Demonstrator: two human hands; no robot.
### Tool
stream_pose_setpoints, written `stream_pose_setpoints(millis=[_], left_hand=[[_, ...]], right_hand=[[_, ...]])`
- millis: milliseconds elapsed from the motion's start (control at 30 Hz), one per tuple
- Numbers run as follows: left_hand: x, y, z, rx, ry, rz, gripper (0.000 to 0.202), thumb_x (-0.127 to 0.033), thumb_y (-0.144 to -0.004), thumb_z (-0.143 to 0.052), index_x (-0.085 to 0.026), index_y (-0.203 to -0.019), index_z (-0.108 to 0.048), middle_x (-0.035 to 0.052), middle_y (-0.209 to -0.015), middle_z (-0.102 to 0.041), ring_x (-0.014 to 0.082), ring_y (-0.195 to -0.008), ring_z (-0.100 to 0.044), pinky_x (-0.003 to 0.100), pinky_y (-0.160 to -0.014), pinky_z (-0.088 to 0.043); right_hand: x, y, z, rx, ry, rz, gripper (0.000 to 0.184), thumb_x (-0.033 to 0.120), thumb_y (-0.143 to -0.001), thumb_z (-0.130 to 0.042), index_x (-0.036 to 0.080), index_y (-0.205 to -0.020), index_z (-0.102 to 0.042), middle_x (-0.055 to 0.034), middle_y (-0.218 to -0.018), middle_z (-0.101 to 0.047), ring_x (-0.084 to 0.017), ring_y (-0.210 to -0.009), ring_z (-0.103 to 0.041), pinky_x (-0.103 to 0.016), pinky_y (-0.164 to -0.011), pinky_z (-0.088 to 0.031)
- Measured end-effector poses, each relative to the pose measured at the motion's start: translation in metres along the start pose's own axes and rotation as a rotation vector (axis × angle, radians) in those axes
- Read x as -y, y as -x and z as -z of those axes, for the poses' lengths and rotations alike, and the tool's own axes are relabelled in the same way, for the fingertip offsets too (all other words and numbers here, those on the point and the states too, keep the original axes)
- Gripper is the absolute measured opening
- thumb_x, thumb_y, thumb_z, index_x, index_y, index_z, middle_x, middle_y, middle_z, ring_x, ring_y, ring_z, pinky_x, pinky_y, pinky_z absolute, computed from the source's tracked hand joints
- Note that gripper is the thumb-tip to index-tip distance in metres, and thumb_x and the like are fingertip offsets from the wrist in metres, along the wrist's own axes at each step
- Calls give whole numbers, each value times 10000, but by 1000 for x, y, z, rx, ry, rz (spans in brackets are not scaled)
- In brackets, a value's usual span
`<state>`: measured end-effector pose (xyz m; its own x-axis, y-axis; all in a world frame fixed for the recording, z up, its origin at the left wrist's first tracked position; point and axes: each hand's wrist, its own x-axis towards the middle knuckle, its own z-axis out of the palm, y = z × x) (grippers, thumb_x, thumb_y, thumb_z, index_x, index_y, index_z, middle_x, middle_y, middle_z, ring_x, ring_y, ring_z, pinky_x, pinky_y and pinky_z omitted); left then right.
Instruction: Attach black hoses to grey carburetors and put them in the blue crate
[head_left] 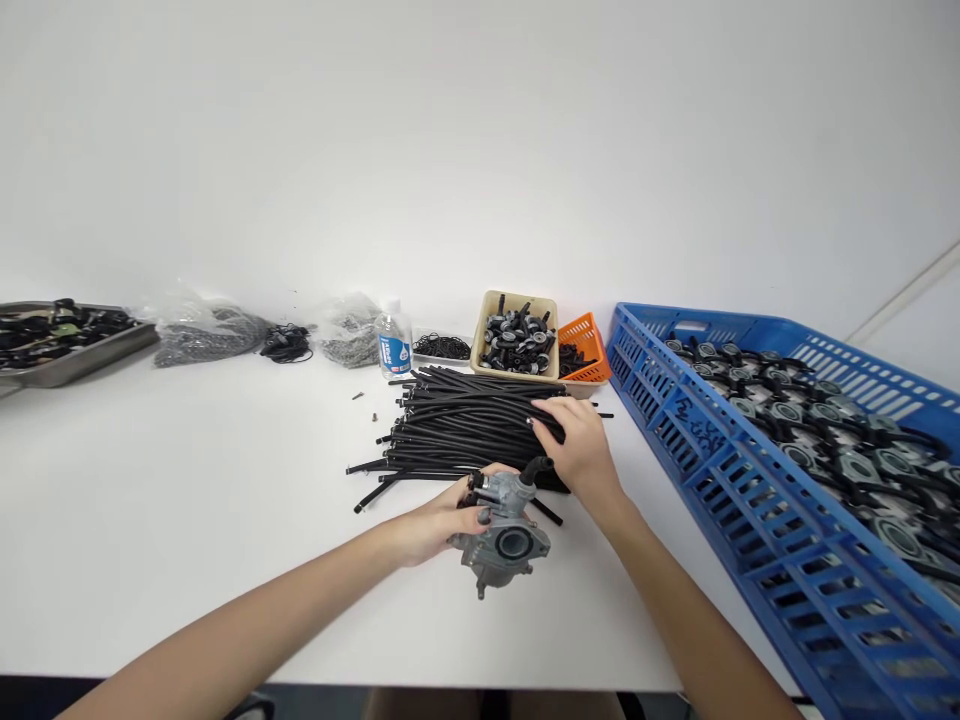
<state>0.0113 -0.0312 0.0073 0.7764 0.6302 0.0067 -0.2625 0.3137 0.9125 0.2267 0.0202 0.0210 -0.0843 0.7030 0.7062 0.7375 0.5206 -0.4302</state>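
With our left hand (439, 522) we grip a metal carburetor (491, 547) above the counter (225, 480), at the near edge of a pile of black hoses (465, 425). Our right hand (576, 440) is over the pile's right part, fingers curved; we cannot tell whether they pinch a hose. To our right stands a blue crate (686, 430) of parts.

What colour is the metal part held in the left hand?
The metal part is silvery grey, seen best in the head view.
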Motion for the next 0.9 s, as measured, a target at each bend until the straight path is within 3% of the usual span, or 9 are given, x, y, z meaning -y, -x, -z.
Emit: stream_pose_setpoints(millis=[133,433,633,733,900], left_hand=[[2,0,1,-52,-19,-29,812,-598,-577,-842,-203,-1227,-556,112,-1034,-706,284,-970,-664,341,-751,-508],[3,-2,6,-117,20,-38,800,-576,-593,-838,-224,-1245,-534,87,-1030,-665,266,-902,-663,356,-724,-529],[2,-3,5,-153,19,-57,755,-565,-564,-862,-217,-1163,-562,61,-975,-643,230,-885,-641,325,-724,-529],[2,-3,5,-152,20,-61,755,-563,-568,-862,-215,-1168,-563,65,-981,-644,230,-890,-642,325,-725,-536],[3,-3,5,-137,18,-69,775,-565,-599,-843,-221,-1229,-548,87,-1037,-671,238,-862,-673,322,-690,-545]], right_hand=[[-7,3,-7,70,124,24,153,225,-903,-571,196,-966,-707,-94,-943,-664,-266,-921,-563,-426,-866,-452],[-2,3,-3,66,67,-2,169,158,-878,-538,201,-1007,-638,-76,-935,-649,-257,-914,-551,-415,-872,-439],[2,2,-1,34,24,-47,82,152,-826,-542,207,-825,-603,-55,-833,-614,-234,-840,-554,-391,-804,-458],[5,-1,2,35,-100,-124,73,172,-815,-542,202,-822,-608,-49,-857,-634,-190,-758,-581,-338,-721,-475],[0,-9,12,25,-486,-411,155,292,-773,-634,194,-893,-650,-49,-862,-707,-142,-616,-591,-279,-569,-481]])
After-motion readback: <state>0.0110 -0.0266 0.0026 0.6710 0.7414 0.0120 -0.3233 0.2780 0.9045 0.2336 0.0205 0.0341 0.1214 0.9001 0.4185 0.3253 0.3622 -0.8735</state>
